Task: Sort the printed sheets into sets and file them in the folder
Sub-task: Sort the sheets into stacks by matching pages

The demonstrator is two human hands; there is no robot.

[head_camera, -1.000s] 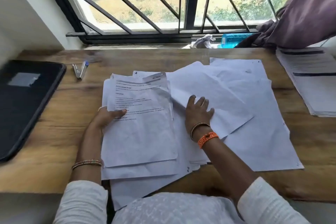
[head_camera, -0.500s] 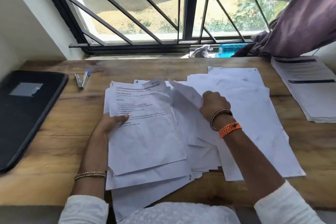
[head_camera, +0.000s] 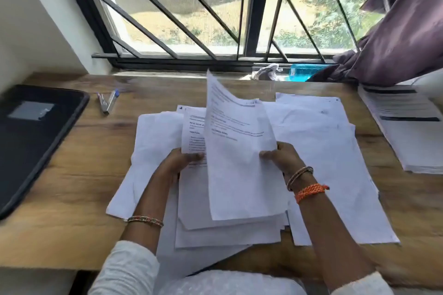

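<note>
Paper fills the middle of the wooden bench [head_camera: 72,187]: we hold one printed sheet [head_camera: 237,163] raised over the loose pile of sheets [head_camera: 323,163], its top corner curling up toward the window [head_camera: 191,7]. Our right hand [head_camera: 284,157] pinches its right edge, thumb on the printed face. Our left hand [head_camera: 182,163] lies just left of it, thumb pressed on a second printed sheet [head_camera: 194,132] atop the pile, fingers hidden beneath. The pages are thin, white and creased, fanned unevenly, some hanging past the near edge. At far left lies the folder [head_camera: 36,139], black, flat, round-cornered, with a grey label. Two pens [head_camera: 107,102] rest between it and the pile. A neat stack of printed pages [head_camera: 412,132] sits at far right, under a purple curtain [head_camera: 407,31].
</note>
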